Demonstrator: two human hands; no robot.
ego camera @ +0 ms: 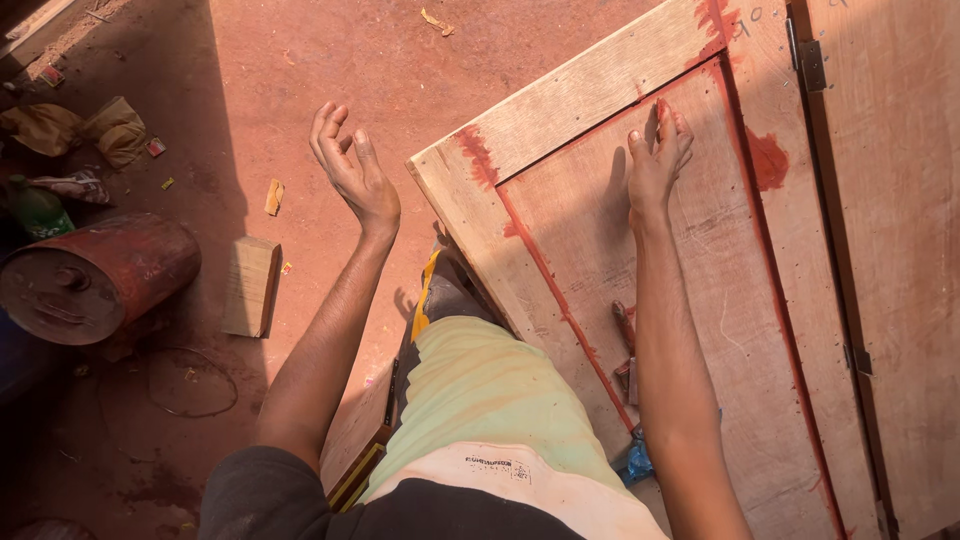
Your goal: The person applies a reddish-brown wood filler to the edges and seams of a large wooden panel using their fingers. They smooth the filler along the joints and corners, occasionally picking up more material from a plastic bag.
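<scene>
Right hand [657,155] pressed flat on wooden door panel [640,260], fingertips near red-smeared groove. Left hand [350,165] raised open above red floor [300,80], touching nothing. Rusty drum [95,275] and wooden block [250,285] far left.

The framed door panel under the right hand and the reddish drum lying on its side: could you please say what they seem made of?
Door panel: pale bare wood, visible grain, red smears along its seams. Drum: probably painted metal, with a dull, rusty-looking sheen.

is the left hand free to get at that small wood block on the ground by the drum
Probably yes: the left hand is open, empty and raised over bare ground, and nothing lies between it and the wood block beside the rusty drum.
</scene>
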